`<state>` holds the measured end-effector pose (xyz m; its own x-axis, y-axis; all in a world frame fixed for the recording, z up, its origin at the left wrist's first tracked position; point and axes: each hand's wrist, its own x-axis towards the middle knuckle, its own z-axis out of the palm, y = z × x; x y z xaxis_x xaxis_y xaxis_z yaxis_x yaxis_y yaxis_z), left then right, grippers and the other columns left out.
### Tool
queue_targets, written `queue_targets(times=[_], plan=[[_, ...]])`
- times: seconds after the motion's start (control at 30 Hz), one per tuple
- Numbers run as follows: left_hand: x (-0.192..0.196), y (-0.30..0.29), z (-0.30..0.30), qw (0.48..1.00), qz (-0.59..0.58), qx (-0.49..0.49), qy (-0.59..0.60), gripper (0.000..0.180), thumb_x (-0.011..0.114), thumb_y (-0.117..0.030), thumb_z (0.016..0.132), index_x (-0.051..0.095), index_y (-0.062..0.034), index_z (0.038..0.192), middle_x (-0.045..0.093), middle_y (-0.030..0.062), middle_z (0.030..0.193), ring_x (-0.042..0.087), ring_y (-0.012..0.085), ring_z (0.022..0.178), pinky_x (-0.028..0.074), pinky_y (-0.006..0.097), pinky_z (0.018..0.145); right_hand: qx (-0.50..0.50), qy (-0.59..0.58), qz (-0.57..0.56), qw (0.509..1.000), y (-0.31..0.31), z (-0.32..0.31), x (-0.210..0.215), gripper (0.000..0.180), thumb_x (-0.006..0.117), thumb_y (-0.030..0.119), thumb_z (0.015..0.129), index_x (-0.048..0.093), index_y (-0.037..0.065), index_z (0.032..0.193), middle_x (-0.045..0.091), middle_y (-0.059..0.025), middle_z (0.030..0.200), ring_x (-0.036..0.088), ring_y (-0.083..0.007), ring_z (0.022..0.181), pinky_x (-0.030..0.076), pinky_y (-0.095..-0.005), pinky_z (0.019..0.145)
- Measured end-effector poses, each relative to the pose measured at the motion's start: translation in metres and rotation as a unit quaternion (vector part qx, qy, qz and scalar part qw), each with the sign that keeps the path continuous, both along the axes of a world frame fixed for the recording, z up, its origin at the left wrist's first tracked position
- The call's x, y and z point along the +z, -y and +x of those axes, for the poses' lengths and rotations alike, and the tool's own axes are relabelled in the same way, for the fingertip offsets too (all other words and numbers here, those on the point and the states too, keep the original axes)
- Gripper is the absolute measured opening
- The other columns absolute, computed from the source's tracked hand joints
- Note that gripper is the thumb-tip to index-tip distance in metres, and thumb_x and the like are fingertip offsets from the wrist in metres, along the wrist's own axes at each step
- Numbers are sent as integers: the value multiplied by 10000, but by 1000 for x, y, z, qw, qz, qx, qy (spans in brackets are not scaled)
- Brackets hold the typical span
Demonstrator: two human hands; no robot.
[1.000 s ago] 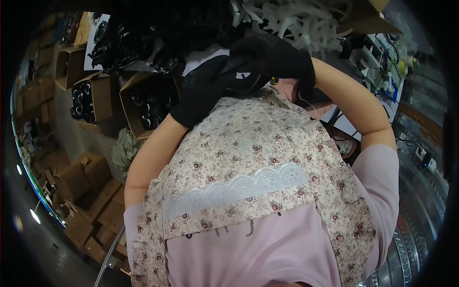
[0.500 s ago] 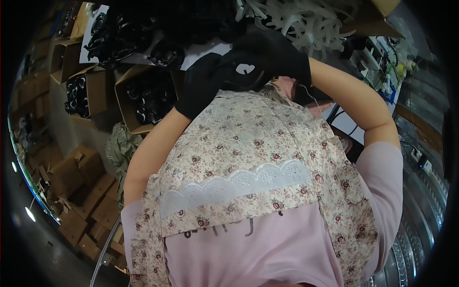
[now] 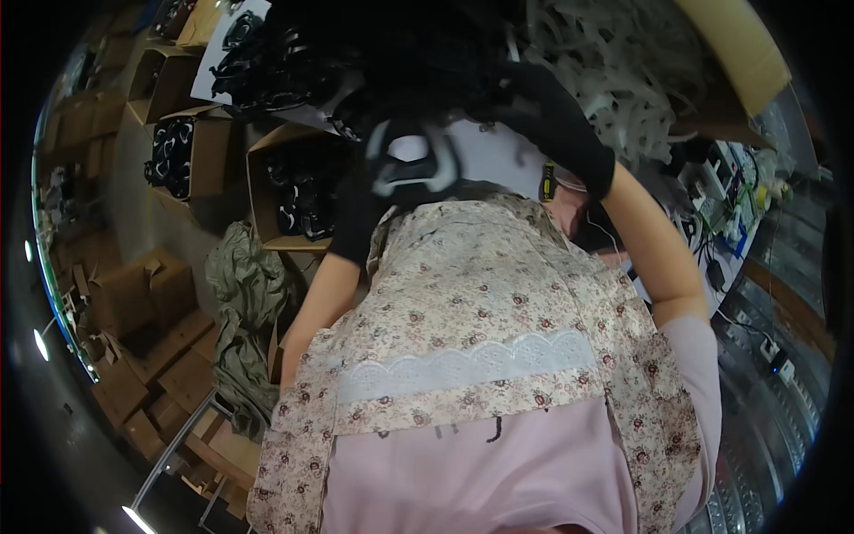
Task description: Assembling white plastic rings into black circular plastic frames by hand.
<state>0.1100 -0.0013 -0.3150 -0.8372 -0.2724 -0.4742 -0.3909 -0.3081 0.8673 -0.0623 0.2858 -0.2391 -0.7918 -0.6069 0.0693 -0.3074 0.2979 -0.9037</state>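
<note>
My left hand (image 3: 359, 200), in a black glove, holds a black ring-shaped frame (image 3: 442, 171) with grey edging and an opening through its middle, like a mask or goggle frame. Motion blurs the piece, and the fingers on it are partly lost against the black. My right hand (image 3: 562, 133), gloved in black too, is stretched out over the white table top (image 3: 503, 160) to the edge of a dark heap of similar black frames (image 3: 289, 76). Its fingertips merge with that heap, so their grip cannot be made out. A small black-and-yellow object (image 3: 548, 181) lies near my right wrist.
Translucent whitish strap-like parts (image 3: 614, 71) are piled at the far right beside a cardboard flap (image 3: 738, 53). Open cartons of black frames (image 3: 298, 191) stand at the left. Cables and small devices (image 3: 725, 187) crowd the right edge. Crumpled grey-green sheeting (image 3: 245, 311) hangs at the left.
My hands, together at the frame before, have parted. The left now holds the frame alone; the right has moved off toward the far heap. The view has shifted, uncovering the black-and-yellow object.
</note>
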Motion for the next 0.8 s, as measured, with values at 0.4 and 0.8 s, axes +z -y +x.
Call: queue_targets(times=[0.4,0.8], plan=[[-110,62,-26,682,-710,-123,-123,659,796,-361,787,555,-24,1300,665,199,1142,593,395,1132,415,477,1046,-103,324,-61,938,-18,94,-110,276,685,87,928,643,57,1199,657,-21,1106,585,-94,1001,487,-254,883],[8,32,-31,722,-580,-378,-4,294,654,-227,918,685,-2,1104,711,183,975,696,316,837,553,390,769,-90,230,-15,969,-36,90,-109,310,712,139,914,639,39,1198,648,-68,1132,591,-164,1058,473,-295,926]])
